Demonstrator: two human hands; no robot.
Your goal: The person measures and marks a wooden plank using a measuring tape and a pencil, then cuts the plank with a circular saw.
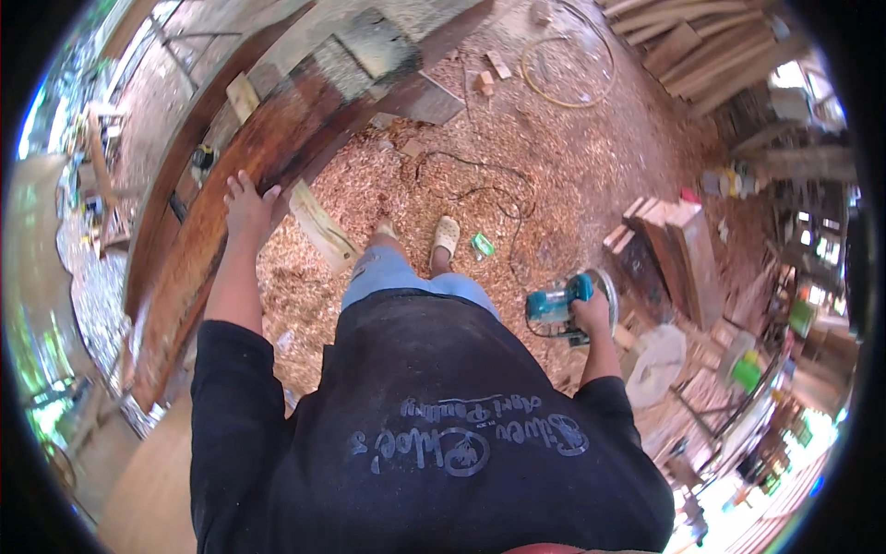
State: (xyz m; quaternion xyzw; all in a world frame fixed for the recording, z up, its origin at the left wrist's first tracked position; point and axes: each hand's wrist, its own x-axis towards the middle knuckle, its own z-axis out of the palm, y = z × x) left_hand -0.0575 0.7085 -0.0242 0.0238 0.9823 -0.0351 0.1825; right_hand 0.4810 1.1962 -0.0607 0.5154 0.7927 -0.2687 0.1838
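My left hand (247, 205) rests with fingers spread on a long reddish-brown wooden slab (198, 245), near its inner edge. The slab runs from the upper middle down to the left. In my right hand (592, 312) is a teal circular saw (552, 305), held by its handle beside my right leg. A round silvery edge shows just right of that hand. The saw's blade is not plainly visible. A pale strip of wood (318, 226) leans near the slab, right of my left hand.
Wood shavings cover the floor (369, 166) around my feet. A black cord (480, 189) winds across them. Beyond lie a coiled yellowish hose (524, 69) and small wood blocks (485, 81). Wooden boards (683, 249) stand at right; stacked lumber (711, 46) is at far right.
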